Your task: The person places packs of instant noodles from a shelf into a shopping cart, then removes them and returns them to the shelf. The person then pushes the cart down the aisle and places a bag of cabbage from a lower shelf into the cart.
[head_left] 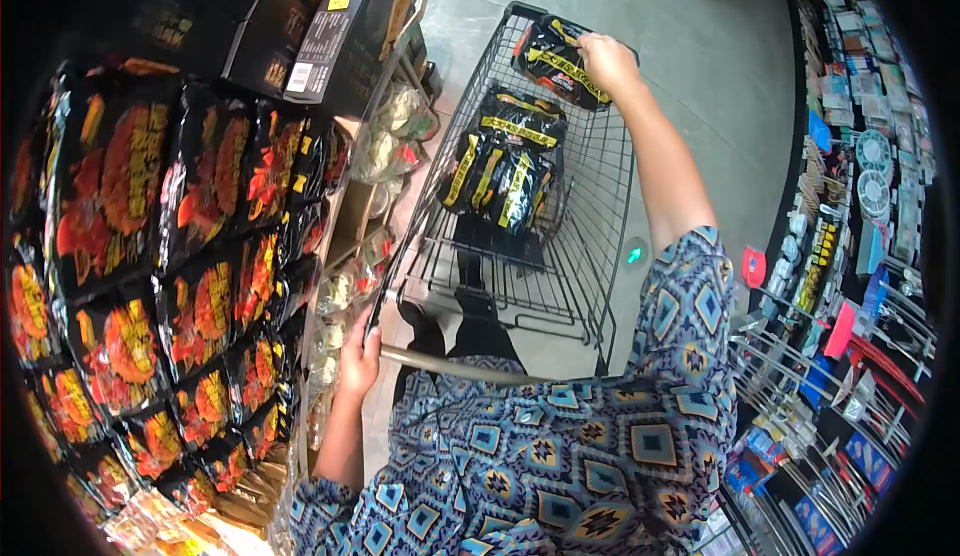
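Observation:
My right hand (607, 64) reaches over the far end of the wire shopping cart (596, 218), its fingers closed on the edge of a black food packet (568, 78) with yellow lettering. The packet is tilted, at the cart's far right corner. More black packets (500, 171) with yellow bands lie together nearer to me in the basket. At the near left corner of the cart, my left hand (359, 358) is closed around the left end of the cart handle (455, 364); part of its fingers is hidden.
Stacked black and red food packets (120, 216) fill the left side, with black boxes (350, 31) above. Clear-wrapped goods (395, 136) sit on shelves beside the cart. A rack of hanging household goods (850, 256) lines the right. Grey floor (720, 86) runs between them.

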`<state>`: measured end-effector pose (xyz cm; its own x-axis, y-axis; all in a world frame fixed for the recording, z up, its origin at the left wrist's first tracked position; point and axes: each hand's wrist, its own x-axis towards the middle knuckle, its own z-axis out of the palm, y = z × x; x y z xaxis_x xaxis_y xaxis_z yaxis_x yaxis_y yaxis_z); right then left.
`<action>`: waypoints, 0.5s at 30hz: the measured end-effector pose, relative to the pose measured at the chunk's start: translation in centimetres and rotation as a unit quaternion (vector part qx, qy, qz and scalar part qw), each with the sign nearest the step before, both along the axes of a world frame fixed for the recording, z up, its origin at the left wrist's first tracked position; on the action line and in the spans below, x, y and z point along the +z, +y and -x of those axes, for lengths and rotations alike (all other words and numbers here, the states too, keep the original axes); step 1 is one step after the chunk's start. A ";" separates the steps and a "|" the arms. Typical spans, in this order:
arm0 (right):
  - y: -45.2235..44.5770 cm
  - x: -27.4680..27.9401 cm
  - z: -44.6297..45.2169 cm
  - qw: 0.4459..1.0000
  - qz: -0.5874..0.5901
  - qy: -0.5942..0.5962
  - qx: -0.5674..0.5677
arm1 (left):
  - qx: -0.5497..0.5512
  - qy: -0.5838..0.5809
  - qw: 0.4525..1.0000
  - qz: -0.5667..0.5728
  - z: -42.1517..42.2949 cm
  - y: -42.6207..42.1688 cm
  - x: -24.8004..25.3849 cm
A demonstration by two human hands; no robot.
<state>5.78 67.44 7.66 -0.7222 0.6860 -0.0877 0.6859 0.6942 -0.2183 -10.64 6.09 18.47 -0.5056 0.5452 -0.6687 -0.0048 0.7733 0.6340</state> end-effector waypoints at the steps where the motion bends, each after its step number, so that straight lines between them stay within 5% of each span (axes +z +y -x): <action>1: 0.3 -0.6 0.6 1.000 0.003 -0.006 0.006 | -0.007 0.016 1.000 -0.006 -0.2 -1.2 0.8; 7: 2.1 -7.3 2.1 0.994 -0.076 -0.053 0.056 | -0.018 0.023 0.999 -0.013 -0.5 -0.6 2.2; 15: 0.8 -7.1 3.8 0.994 -0.042 -0.075 0.072 | 0.045 -0.021 0.998 0.023 -1.8 -1.9 6.4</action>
<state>2.01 68.22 0.60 -0.7962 0.5865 -0.1485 0.5992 0.7984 -0.0592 -8.87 4.24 24.87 -0.5219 0.4664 -0.7143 -0.1023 0.7970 0.5952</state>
